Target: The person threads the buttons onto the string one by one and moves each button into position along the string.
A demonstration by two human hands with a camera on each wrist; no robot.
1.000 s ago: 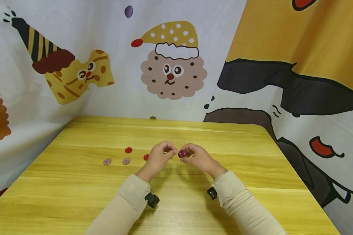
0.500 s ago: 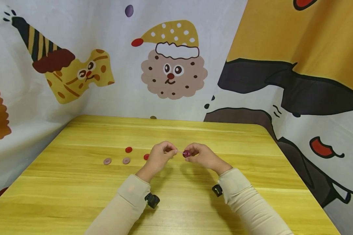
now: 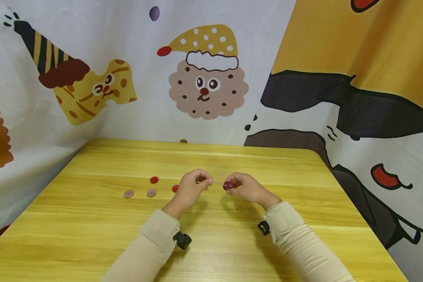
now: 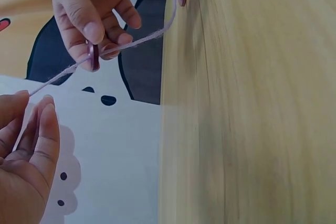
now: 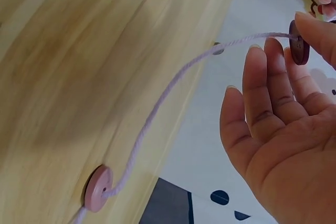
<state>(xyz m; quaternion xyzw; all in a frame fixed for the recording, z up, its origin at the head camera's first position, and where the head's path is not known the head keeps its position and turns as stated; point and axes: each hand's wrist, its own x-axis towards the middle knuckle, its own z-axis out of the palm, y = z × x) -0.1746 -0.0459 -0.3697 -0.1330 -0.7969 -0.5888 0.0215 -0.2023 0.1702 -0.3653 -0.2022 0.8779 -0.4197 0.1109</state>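
Table, two hands, two strung buttons

Maroon button pinched in my right hand; lilac string ran through it, straight to my left hand, and curved beyond through a pink button.

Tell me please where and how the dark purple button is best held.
Pinch the dark purple button by its rim, coming from the right, where the right grip holds it. It is a thin disc with the lilac cord leaving both faces, so a rim pinch probably keeps the cord's path free.
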